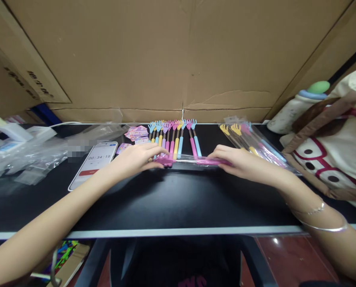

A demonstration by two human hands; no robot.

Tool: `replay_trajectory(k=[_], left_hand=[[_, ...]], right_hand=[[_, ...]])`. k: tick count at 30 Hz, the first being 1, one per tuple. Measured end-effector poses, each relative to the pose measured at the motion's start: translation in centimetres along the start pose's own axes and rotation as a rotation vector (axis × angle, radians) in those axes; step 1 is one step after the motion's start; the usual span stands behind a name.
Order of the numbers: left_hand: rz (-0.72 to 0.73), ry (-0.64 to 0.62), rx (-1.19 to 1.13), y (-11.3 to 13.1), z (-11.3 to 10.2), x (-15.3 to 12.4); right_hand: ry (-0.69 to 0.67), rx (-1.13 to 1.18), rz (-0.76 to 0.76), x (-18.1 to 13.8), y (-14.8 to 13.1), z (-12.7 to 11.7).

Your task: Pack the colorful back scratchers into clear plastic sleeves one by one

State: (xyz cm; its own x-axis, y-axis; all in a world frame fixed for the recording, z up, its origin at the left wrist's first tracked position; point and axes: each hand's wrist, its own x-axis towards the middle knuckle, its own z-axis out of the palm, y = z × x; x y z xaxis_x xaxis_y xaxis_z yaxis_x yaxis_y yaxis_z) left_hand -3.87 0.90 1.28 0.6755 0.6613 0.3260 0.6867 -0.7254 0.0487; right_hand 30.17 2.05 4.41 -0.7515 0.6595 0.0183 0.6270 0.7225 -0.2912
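Held level above the black desk is a bagged pink back scratcher (208,162), stretched between my two hands in a clear plastic sleeve. My left hand (143,155) grips its left end with closed fingers, and my right hand (240,161) pinches the right end. Just behind it lies a row of colourful back scratchers (180,143) in blue, yellow, purple and pink, hand-shaped heads pointing away from me. Several back scratchers in clear sleeves (266,145) lie to the right, beyond my right hand. Small printed cards (137,132) are piled left of the row.
A phone (98,157) showing a timer lies near my left forearm. Clear plastic bags (61,149) spread over the left side. On the right stand a cream bag (339,159) and a white bottle (291,113). Cardboard (166,59) walls the back; the desk's pale edge (178,232) runs in front.
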Motion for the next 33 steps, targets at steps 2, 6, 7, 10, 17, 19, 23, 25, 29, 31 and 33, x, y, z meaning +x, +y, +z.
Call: replay_trajectory(k=[2, 6, 7, 10, 17, 19, 23, 25, 29, 31, 33], left_hand=[[-0.023, -0.016, 0.010, -0.4, 0.2, -0.1], [-0.084, -0.051, 0.037, -0.7, 0.2, -0.1], [-0.094, -0.065, 0.044, -0.8, 0.2, -0.1], [-0.093, -0.100, 0.049, -0.9, 0.2, 0.0], [-0.066, -0.119, 0.019, -1.2, 0.8, 0.1], [-0.068, -0.129, 0.008, -1.1, 0.9, 0.0], [-0.079, -0.116, -0.011, -0.9, 0.9, 0.0], [-0.076, -0.111, -0.011, -0.9, 0.9, 0.1], [-0.065, -0.112, 0.002, -0.8, 0.9, 0.1], [-0.061, -0.106, 0.009, -0.8, 0.9, 0.1], [-0.060, -0.104, 0.019, -0.8, 0.9, 0.1]], right_hand=[[0.034, 0.006, 0.002, -0.6, 0.7, -0.9], [0.065, 0.045, 0.077, -3.0, 3.0, -2.5], [0.068, 0.055, 0.114, -3.9, 3.8, -2.9], [0.125, 0.114, 0.241, -6.7, 5.8, -3.4], [0.547, 0.667, 0.731, -9.6, 7.4, -2.1], [0.655, 0.841, 0.830, -9.6, 7.5, -1.7], [0.700, 1.035, 0.947, -9.8, 8.1, -1.4], [0.691, 1.047, 0.952, -10.1, 8.5, -1.2], [0.694, 0.982, 0.951, -10.0, 8.6, -0.9], [0.725, 0.963, 0.958, -9.6, 8.1, -0.9], [0.785, 0.970, 0.980, -9.1, 7.4, -1.0]])
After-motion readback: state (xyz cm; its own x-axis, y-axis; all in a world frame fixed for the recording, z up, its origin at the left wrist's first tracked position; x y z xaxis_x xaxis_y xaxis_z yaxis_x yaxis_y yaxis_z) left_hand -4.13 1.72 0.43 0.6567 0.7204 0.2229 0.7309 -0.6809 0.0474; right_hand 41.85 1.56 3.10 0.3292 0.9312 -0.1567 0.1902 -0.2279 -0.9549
